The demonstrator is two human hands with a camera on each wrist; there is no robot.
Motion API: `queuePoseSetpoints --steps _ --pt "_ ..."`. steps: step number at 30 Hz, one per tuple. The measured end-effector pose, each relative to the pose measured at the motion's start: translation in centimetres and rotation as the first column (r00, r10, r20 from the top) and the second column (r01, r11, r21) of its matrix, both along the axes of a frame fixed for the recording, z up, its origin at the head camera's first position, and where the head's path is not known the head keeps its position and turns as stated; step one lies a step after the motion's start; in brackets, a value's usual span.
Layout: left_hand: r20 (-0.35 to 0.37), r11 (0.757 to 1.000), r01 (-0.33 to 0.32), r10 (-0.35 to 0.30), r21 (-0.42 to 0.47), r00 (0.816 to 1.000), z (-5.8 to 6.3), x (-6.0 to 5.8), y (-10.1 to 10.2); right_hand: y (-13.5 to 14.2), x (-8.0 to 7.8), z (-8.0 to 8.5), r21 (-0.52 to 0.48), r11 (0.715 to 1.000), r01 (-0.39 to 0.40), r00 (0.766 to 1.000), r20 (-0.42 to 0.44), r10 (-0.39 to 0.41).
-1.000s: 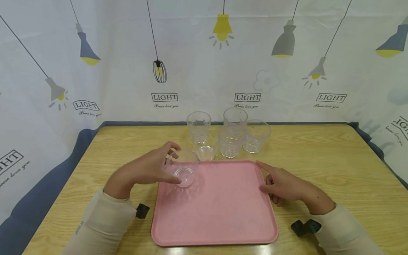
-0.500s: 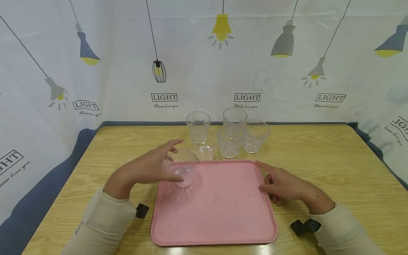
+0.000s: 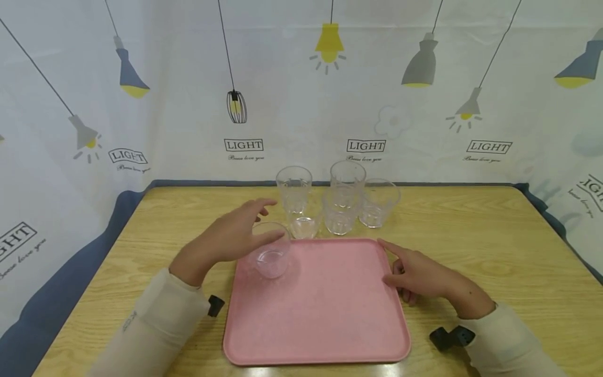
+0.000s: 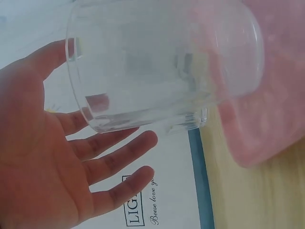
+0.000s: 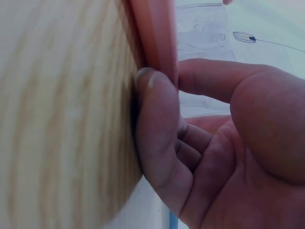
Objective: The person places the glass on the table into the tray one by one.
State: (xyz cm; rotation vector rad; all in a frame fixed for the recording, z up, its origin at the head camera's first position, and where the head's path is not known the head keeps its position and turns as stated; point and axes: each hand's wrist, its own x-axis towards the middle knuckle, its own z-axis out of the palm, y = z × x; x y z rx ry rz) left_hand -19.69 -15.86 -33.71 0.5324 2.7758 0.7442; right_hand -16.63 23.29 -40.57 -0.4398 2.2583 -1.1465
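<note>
A clear cup (image 3: 272, 262) stands upright on the far left corner of the pink tray (image 3: 325, 314). Above and behind that cup, my left hand (image 3: 233, 230) has its fingers spread; the left wrist view shows the palm and loose fingers (image 4: 121, 160) beside the clear cup (image 4: 143, 62), not wrapped round it. At the tray's right side, my right hand (image 3: 419, 272) pinches the edge. In the right wrist view the thumb (image 5: 214, 78) lies on the upper face of the tray (image 5: 155, 33), and a curled finger (image 5: 157, 129) sits against its underside.
Several clear cups (image 3: 340, 217) stand close together on the wooden table (image 3: 471, 225), just beyond the tray's far edge. Behind the table hangs a white cloth (image 3: 301, 104) printed with lamps. A dark blue border runs along the table's back edge.
My left hand has let go of the cup, its thumb lifting off the cup's side and the hand rising. The cup stays on the tray. My right hand keeps its place.
</note>
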Motion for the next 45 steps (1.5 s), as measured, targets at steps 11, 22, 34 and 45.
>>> queuePoseSetpoints --steps 11,22,34,45 --pt "-0.042 0.995 -0.01 0.006 -0.101 0.999 0.7 -2.0 1.5 0.1 0.0 -0.2 0.018 1.0 -0.009 1.0 -0.019 0.009" --pt "-0.075 0.99 0.024 -0.035 -0.141 0.997 0.7 -3.7 3.6 0.1 -0.1 -0.2 -0.01 1.0 -0.009 1.0 -0.016 0.009" --pt "-0.049 0.979 0.023 -0.033 -0.205 0.998 0.4 -4.5 5.6 0.2 -0.1 -0.3 -0.001 1.0 -0.018 1.0 -0.021 0.018" --pt "-0.003 0.977 0.016 -0.017 -0.215 1.0 0.4 -4.5 6.5 0.3 -0.1 -0.1 0.028 0.999 -0.03 0.999 -0.011 0.03"
